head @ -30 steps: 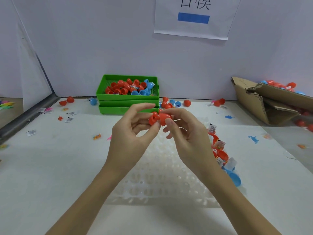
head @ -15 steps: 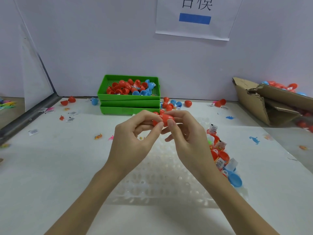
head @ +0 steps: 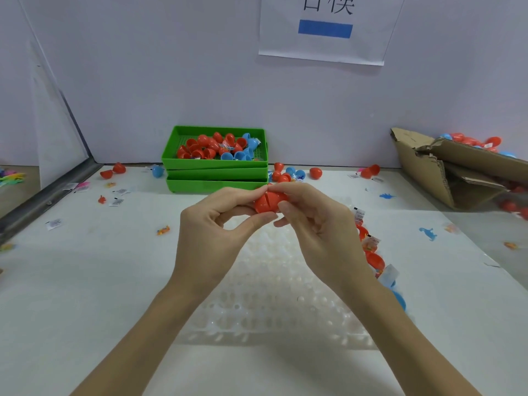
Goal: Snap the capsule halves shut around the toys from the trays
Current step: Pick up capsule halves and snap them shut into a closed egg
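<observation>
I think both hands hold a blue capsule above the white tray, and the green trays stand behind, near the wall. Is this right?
Not quite: the capsule is red, not blue, as the head view shows. Both the left hand and the right hand hold it above the white tray, with the green trays behind, near the wall.

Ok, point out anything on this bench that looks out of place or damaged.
Red and blue capsule halves lie spilled on the table outside the green trays; the cardboard box at right is torn and collapsed.
</observation>
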### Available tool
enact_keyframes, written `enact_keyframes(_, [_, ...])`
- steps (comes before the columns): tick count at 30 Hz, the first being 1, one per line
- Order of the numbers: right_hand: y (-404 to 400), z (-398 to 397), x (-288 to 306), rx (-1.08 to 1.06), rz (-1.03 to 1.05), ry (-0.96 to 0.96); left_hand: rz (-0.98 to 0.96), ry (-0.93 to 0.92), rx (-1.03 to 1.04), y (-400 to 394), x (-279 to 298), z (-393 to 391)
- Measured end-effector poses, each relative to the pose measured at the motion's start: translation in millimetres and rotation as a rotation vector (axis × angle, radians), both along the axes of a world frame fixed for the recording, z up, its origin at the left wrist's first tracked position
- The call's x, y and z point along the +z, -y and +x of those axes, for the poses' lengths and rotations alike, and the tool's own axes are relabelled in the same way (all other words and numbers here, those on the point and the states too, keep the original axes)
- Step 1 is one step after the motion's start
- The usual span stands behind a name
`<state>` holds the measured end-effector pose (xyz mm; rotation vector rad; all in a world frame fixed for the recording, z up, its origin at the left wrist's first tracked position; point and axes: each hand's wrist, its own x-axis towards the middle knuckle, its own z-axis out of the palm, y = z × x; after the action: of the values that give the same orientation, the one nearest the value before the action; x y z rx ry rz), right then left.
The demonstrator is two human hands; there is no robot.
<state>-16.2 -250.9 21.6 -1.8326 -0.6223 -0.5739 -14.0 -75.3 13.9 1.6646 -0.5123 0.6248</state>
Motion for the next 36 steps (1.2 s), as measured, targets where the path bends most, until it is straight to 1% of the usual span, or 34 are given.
enact_keyframes(5, [-3,0,-6,-0.038,-0.001,0.02,0.177,0.131,0.132,1,-2,-1])
enact_keyframes(7, [-2,1,-7,-0.078,-0.03,0.027,0.185,0.124,0.124,1,-3,-1])
enact_keyframes(9, [-1,1,-7,-0.062,-0.027,0.013,0.167,0.096,0.093,1,-3,0])
enact_keyframes(11, [-4,0,-5,0.033,0.071,-0.067,0.119,0.061,0.049,0,-4,2])
enact_keyframes(13, [-7,-2,-4,0.136,0.258,-0.212,0.047,0.018,-0.017,0,-4,4])
enact_keyframes(15, [-9,-3,-4,0.199,0.431,-0.355,0.019,-0.016,-0.041,0,-4,5])
enact_keyframes(17, [-9,-4,-3,0.25,0.544,-0.455,0.0,-0.04,-0.045,1,-4,5])
enact_keyframes(18, [-8,-4,-2,0.264,0.568,-0.484,-0.023,-0.052,-0.057,1,-3,5])
enact_keyframes(22, [-4,-3,1,0.29,0.56,-0.482,-0.138,-0.077,-0.125,-1,0,3])
enact_keyframes(25, [-6,-4,-1,0.264,0.546,-0.45,-0.131,-0.059,-0.099,0,-1,3])
enact_keyframes(27, [-8,-5,0,0.22,0.546,-0.437,-0.149,-0.081,-0.095,1,1,3])
enact_keyframes(29, [-8,-4,2,0.173,0.535,-0.437,-0.166,-0.101,-0.118,0,3,2])
enact_keyframes(31, [-7,-4,3,0.147,0.514,-0.434,-0.126,-0.086,-0.145,0,3,1])
enact_keyframes(33, [-7,-3,4,0.14,0.485,-0.427,-0.092,-0.067,-0.138,1,2,-1])
enact_keyframes(36, [-7,-4,4,0.161,0.473,-0.419,-0.099,-0.054,-0.104,2,3,-1])
